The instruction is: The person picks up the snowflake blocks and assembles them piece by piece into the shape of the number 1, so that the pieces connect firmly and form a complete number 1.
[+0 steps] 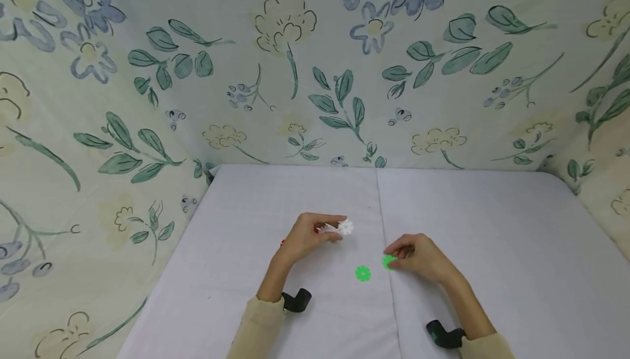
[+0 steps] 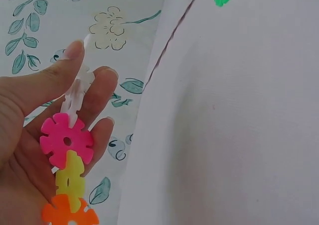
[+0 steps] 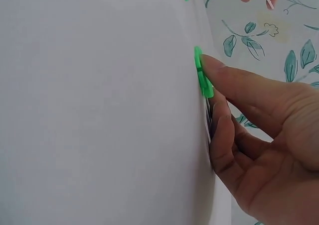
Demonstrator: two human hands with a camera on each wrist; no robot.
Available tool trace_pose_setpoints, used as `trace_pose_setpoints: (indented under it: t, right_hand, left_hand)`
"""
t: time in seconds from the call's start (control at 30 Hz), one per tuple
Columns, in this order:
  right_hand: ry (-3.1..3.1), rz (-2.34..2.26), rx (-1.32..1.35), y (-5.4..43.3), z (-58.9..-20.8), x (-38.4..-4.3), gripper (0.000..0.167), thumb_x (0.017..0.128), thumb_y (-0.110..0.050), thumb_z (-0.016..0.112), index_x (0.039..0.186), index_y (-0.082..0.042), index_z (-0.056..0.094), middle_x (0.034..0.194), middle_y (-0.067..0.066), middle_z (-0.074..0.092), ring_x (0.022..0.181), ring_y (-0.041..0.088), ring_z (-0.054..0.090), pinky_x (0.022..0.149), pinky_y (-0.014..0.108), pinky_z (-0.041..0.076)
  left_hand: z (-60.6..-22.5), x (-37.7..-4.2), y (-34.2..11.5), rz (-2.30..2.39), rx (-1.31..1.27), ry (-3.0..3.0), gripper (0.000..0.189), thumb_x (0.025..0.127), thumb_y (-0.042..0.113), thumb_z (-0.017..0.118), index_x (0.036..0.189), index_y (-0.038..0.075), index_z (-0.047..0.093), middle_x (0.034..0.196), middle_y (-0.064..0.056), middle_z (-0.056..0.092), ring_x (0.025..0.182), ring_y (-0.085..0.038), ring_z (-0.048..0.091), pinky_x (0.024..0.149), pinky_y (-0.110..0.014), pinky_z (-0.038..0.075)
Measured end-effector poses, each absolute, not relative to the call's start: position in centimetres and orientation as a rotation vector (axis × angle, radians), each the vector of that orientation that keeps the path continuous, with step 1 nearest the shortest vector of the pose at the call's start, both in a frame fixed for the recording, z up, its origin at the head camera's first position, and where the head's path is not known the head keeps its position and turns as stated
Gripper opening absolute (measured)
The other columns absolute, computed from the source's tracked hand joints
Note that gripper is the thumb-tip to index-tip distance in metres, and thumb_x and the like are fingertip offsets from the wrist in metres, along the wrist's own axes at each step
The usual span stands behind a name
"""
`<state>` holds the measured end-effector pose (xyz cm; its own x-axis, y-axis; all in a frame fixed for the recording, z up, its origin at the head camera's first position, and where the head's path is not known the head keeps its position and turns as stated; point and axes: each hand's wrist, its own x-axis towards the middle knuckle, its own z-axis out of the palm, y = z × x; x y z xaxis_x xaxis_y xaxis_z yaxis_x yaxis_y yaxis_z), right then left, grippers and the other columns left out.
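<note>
- L hand (image 1: 307,236): half-curled, pinching white disc (image 1: 347,227) of chain (image 2: 65,154), hovering nearer worktop's (image 1: 492,249) L edge
- R hand (image 1: 420,255): nearly closed, pinching green disc (image 1: 387,261)
- 2nd green disc (image 1: 360,274): lying btwn, further from far edge

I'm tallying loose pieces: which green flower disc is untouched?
The green flower disc lying alone on the white cloth; the right hand touches the other green disc.

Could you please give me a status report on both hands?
Left hand holding flower-disc chain; right hand pinching green flower disc; second green disc loose on white tablecloth; no obstruction apparent.
</note>
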<state>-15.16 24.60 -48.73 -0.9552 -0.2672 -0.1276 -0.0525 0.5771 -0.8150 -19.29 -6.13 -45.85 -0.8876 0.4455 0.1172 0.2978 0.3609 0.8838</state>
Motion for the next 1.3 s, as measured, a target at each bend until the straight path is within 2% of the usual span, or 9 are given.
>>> trace_pose_setpoints:
  t: [0.1, 0.4, 0.67, 0.83, 0.97, 1.1, 1.3]
  right_hand:
    - [2.565, -1.301, -0.28, 24.7, -48.6, -15.1, 0.026, 0.079, -0.011, 0.089, 0.103, -0.006, 0.079, 0.089, 0.006, 0.068, 0.08, 0.013, 0.059, 0.07, 0.022, 0.05]
    - [2.562, -1.266, -0.314, 25.0, -48.6, -15.1, 0.032, 0.074, -0.008, 0.091, 0.103, -0.008, 0.079, 0.089, 0.006, 0.067, 0.08, 0.013, 0.06, 0.07, 0.022, 0.051]
    - [2.62, -1.235, -0.331, 24.4, -48.6, -15.5, 0.028, 0.075, -0.007, 0.091, 0.097, -0.01, 0.074, 0.083, 0.004, 0.065, 0.076, 0.015, 0.058, 0.067, 0.023, 0.05]
    - [2.636, -1.23, -0.3, 24.1, -48.7, -15.8, 0.026, 0.079, -0.01, 0.089, 0.103, -0.011, 0.079, 0.086, 0.002, 0.068, 0.079, 0.016, 0.06, 0.069, 0.022, 0.051]
    - [2.575, -1.316, -0.28, 23.9, -48.5, -16.1, 0.028, 0.083, -0.01, 0.086, 0.11, -0.007, 0.079, 0.093, 0.006, 0.07, 0.083, 0.016, 0.066, 0.071, 0.021, 0.055]
    - [2.486, -1.432, -0.26, 23.5, -48.2, -16.5, 0.03, 0.088, -0.01, 0.081, 0.117, -0.005, 0.077, 0.101, 0.011, 0.071, 0.084, 0.016, 0.073, 0.072, 0.022, 0.058]
    - [2.394, -1.599, -0.272, 22.4, -47.3, -17.0, 0.032, 0.091, -0.012, 0.08, 0.122, -0.007, 0.075, 0.106, 0.014, 0.074, 0.091, 0.026, 0.078, 0.078, 0.023, 0.06]
  left_hand:
    - [-45.9, -19.3, -6.1, 1.542, 0.685, 2.485, 0.038, 0.087, 0.016, 0.084, 0.124, 0.019, 0.077, 0.109, -0.004, 0.079, 0.08, -0.013, 0.063, 0.065, -0.019, 0.045]
    - [-46.1, -19.2, -6.0, 1.561, 0.702, 2.457, 0.037, 0.087, 0.018, 0.084, 0.123, 0.02, 0.078, 0.11, -0.005, 0.079, 0.081, -0.012, 0.063, 0.064, -0.019, 0.044]
    - [-46.2, -19.2, -6.0, 1.568, 0.711, 2.38, 0.037, 0.09, 0.016, 0.082, 0.126, 0.019, 0.076, 0.114, -0.006, 0.077, 0.074, -0.023, 0.074, 0.062, -0.019, 0.041]
    - [-46.2, -19.2, -5.9, 1.54, 0.718, 2.371, 0.036, 0.091, 0.018, 0.081, 0.127, 0.021, 0.076, 0.113, -0.006, 0.077, 0.075, -0.026, 0.074, 0.063, -0.019, 0.041]
    - [-46.1, -19.1, -5.9, 1.543, 0.718, 2.371, 0.036, 0.091, 0.017, 0.081, 0.127, 0.02, 0.076, 0.113, -0.006, 0.077, 0.076, -0.03, 0.075, 0.062, -0.019, 0.041]
    - [-46.0, -19.1, -5.9, 1.547, 0.716, 2.394, 0.036, 0.089, 0.017, 0.083, 0.124, 0.021, 0.078, 0.109, -0.004, 0.079, 0.075, -0.026, 0.074, 0.061, -0.019, 0.042]
    - [-45.9, -19.1, -5.9, 1.514, 0.708, 2.491, 0.034, 0.087, 0.021, 0.085, 0.121, 0.023, 0.079, 0.108, 0.005, 0.08, 0.089, -0.01, 0.066, 0.069, -0.021, 0.047]
